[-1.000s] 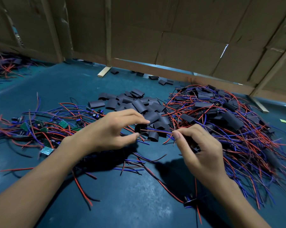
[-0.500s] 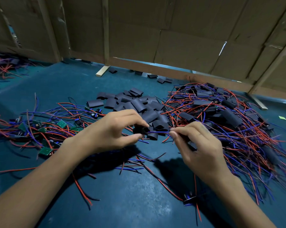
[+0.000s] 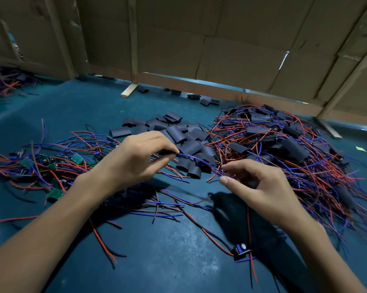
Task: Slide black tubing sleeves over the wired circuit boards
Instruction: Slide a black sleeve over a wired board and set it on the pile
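two hands: left hand (image 3: pixel 136 157) pinches one black sleeve (image 3: pixel 167 152); right hand (image 3: pixel 260 187), at 4 o'clock, pinches its wires (image 3: pixel 199 161).

Left hand (image 3: pixel 136 157) fingers pinched — right hand (image 3: pixel 260 187) fingers curled, pinching.

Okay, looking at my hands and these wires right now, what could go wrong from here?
1. The thin blue wires stretched between the left hand and right hand look taut; a hard pull might strain a solder joint.
2. Loose red and blue wires lie tangled under both wrists and may snag.
3. The small circuit board with a blue capacitor sits near the right forearm and might get knocked.
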`<state>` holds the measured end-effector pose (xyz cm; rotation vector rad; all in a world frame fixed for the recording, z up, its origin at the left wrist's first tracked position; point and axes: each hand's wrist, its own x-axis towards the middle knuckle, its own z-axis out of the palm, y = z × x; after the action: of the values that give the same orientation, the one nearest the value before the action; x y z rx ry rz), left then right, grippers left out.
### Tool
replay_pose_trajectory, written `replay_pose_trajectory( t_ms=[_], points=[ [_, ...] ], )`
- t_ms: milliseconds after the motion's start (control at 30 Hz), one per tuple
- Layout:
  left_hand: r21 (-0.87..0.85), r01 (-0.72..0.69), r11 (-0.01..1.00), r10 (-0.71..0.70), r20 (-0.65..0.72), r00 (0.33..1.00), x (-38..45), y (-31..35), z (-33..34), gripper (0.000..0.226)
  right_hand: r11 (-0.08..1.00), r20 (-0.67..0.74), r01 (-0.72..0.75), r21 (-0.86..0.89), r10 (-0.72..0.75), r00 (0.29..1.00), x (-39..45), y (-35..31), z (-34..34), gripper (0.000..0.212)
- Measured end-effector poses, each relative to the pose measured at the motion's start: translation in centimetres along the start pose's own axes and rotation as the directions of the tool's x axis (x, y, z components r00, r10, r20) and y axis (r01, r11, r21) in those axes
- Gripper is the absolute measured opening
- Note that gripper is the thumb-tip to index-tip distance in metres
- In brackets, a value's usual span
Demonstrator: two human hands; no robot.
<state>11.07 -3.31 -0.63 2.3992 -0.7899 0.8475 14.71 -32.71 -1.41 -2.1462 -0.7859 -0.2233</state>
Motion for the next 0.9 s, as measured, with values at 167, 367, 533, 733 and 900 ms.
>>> replay_pose_trajectory(
  t_ms=[167,367,533,733,900],
  points=[
    [0.023,-0.003,1.0,0.004,-0.032,0.999,0.0,-0.3,-0.4,0.012,0.995,0.092,-0.087,0.049,0.082,0.992,0.0,0.5,0.1,0.024],
    [0.055,-0.004,0.999,0.007,-0.047,0.999,-0.2,-0.4,-0.6,0.013,0.947,0.026,-0.126,0.294,0.124,0.992,0.2,0.6,-0.7,0.024],
    [0.074,-0.065,0.995,0.064,0.011,0.998,0.1,0.5,-0.2,0.021,0.942,-0.12,-0.004,0.337,0.047,0.992,0.0,-0.3,0.6,0.027],
    [0.062,-0.104,0.993,0.098,0.097,0.99,0.2,1.6,1.0,0.031,0.983,-0.153,0.172,0.063,-0.161,0.975,-0.4,-1.2,2.5,0.025],
    [0.028,-0.135,0.99,0.131,0.107,0.986,0.3,2.3,1.7,0.03,0.983,-0.198,0.155,0.101,-0.133,0.971,-0.6,-1.7,3.6,0.025]
  ],
)
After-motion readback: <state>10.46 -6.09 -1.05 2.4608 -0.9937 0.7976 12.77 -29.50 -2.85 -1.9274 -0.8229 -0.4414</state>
